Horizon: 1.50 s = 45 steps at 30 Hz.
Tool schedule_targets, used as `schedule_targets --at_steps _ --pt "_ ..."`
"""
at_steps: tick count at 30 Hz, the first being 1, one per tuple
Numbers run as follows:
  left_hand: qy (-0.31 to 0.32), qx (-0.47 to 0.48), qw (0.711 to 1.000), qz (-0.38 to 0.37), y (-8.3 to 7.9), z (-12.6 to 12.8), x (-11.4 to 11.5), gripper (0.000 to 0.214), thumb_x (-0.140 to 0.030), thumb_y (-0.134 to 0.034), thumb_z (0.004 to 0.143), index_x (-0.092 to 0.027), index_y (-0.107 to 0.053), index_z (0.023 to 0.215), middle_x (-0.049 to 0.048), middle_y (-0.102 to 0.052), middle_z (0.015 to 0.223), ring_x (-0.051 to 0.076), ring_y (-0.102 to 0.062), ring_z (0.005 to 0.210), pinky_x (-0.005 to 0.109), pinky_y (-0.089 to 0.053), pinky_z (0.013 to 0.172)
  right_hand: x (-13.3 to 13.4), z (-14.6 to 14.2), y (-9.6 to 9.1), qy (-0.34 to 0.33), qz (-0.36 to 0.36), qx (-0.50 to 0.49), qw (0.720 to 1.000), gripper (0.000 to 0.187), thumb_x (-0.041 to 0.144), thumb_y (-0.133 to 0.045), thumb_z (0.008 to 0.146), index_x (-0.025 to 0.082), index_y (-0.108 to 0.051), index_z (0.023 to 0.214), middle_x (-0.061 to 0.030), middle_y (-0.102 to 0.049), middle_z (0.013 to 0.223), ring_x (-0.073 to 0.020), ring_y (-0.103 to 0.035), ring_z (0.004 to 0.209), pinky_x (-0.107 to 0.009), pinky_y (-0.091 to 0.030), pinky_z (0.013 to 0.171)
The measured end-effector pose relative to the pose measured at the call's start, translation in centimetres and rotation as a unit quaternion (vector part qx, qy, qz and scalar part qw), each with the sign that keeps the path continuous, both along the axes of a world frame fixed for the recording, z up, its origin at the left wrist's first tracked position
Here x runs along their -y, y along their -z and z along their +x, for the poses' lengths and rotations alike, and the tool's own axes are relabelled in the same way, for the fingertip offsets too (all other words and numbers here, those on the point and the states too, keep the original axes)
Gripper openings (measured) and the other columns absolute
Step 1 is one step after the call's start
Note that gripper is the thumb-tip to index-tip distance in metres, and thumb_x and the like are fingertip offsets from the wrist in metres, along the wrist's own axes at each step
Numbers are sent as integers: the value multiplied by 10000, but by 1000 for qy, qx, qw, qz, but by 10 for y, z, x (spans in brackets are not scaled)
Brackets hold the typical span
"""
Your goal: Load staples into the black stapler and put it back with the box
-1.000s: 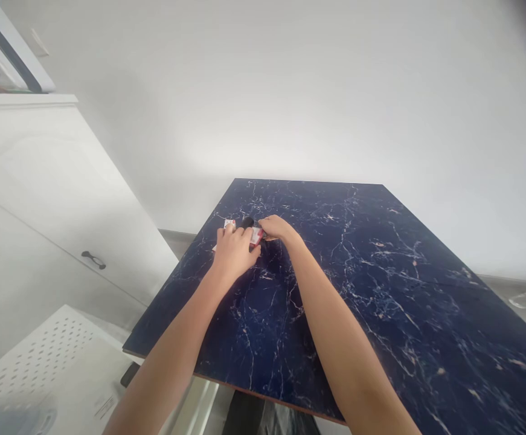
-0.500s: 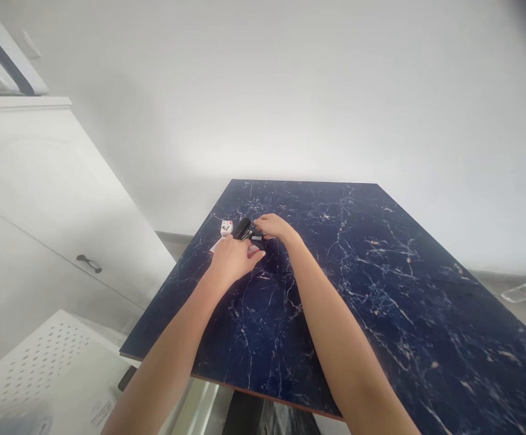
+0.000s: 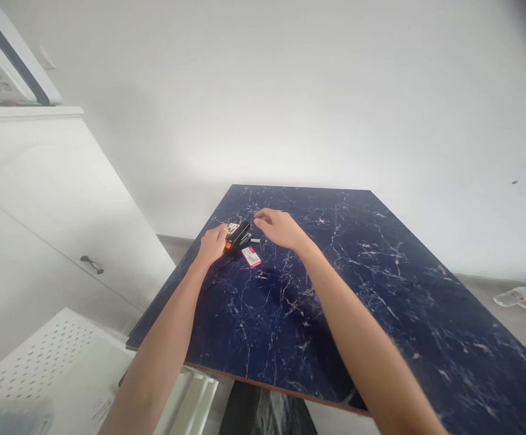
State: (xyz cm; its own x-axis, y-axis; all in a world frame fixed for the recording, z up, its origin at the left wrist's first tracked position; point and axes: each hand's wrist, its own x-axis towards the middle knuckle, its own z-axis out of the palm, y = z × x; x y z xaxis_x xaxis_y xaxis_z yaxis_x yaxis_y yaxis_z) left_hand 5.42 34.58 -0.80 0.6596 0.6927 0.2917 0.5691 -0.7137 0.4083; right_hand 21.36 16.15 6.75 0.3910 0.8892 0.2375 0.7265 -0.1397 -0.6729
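On the dark blue marbled table (image 3: pixel 263 314) lies a black stapler (image 3: pixel 240 234) with an orange part at its near end. My left hand (image 3: pixel 212 243) is at its left side, fingers together and bent down beside the stapler; what they grip is hidden. A small white box with red marks (image 3: pixel 232 228) shows between those fingers and the stapler. Just right of the stapler, my right hand (image 3: pixel 281 228) hovers with fingertips pinched; anything in them is too small to see. A thin pale strip (image 3: pixel 255 240) and a red-and-white small box (image 3: pixel 251 257) lie beside the stapler.
A white cabinet (image 3: pixel 40 229) with a dark handle (image 3: pixel 91 264) stands at the left. Below it is a white perforated panel (image 3: pixel 36 356). A pale wall (image 3: pixel 312 109) rises behind the table. A clear plastic bottle (image 3: pixel 520 295) lies on the floor at right.
My left hand has moved left, uncovering the red-and-white small box and the stapler's orange end. My right hand has lifted slightly away from the stapler, with its fingers drawn together.
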Motion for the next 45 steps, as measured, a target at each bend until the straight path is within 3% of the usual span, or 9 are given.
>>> schedule_targets --at_steps 3,5,8,11,15,18,21,30,45 --pt "11 87 995 53 -9 0 17 460 -318 -253 1036 -191 -650 1231 73 -650 1322 212 -553 1265 331 -390 1073 55 5 13 -26 -30 50 998 311 364 -503 985 246 -662 1225 -56 -720 1147 -205 -667 995 -273 -477 817" --pt "34 135 987 82 -16 5 41 438 -322 -277 1035 -181 -648 1221 84 -654 1298 220 -554 1246 347 -380 1091 91 17 29 -8 -50 73 996 301 350 -496 985 249 -670 1208 -51 -724 1137 -198 -677 959 -280 -489 815" --pt "138 143 976 94 -24 22 91 383 -326 -337 1031 -200 -665 1183 75 -682 1220 221 -593 1163 363 -418 1046 131 37 52 36 -69 102 992 286 342 -514 968 240 -679 1178 -57 -730 1108 -204 -681 934 -300 -499 816" --pt "280 50 955 87 -23 49 144 348 -352 -394 1025 -248 -687 1179 47 -699 1196 231 -618 1091 405 -448 997 151 53 69 61 -76 114 989 283 332 -496 966 242 -688 1153 -60 -733 1074 -203 -680 894 -311 -506 797" --pt "328 -27 940 84 -6 76 184 374 -397 -444 1007 -246 -653 1279 80 -638 1336 297 -553 1220 477 -429 1019 160 56 77 62 -67 154 984 296 272 -545 908 226 -680 1168 -76 -713 1129 -237 -645 1024 -349 -484 897" --pt "338 -20 938 78 10 80 189 412 -386 -441 1016 -225 -572 1371 100 -622 1357 293 -522 1267 477 -410 1046 162 50 79 41 -62 165 983 395 250 -559 885 217 -625 1273 -92 -671 1242 -260 -590 1145 -370 -449 965" --pt "350 -20 935 53 19 77 184 403 -382 -424 1028 -224 -546 1378 94 -665 1274 276 -552 1219 442 -437 1009 159 43 84 30 -79 163 983 427 276 -553 903 204 -591 1323 -109 -658 1265 -270 -590 1126 -367 -453 935" --pt "376 -61 922 68 21 71 183 418 -329 -307 1053 -194 -504 1397 105 -560 1413 266 -476 1310 441 -395 1063 154 39 91 32 -77 185 979 366 308 -542 938 174 -616 1271 -116 -668 1241 -282 -579 1126 -373 -449 934" --pt "377 -88 919 69 34 74 176 536 -434 -215 1063 -192 -500 1447 91 -455 1530 280 -373 1411 472 -303 1151 152 41 94 4 -32 200 979 256 212 -523 953 195 -720 1116 -87 -693 1128 -233 -606 1016 -376 -451 950"
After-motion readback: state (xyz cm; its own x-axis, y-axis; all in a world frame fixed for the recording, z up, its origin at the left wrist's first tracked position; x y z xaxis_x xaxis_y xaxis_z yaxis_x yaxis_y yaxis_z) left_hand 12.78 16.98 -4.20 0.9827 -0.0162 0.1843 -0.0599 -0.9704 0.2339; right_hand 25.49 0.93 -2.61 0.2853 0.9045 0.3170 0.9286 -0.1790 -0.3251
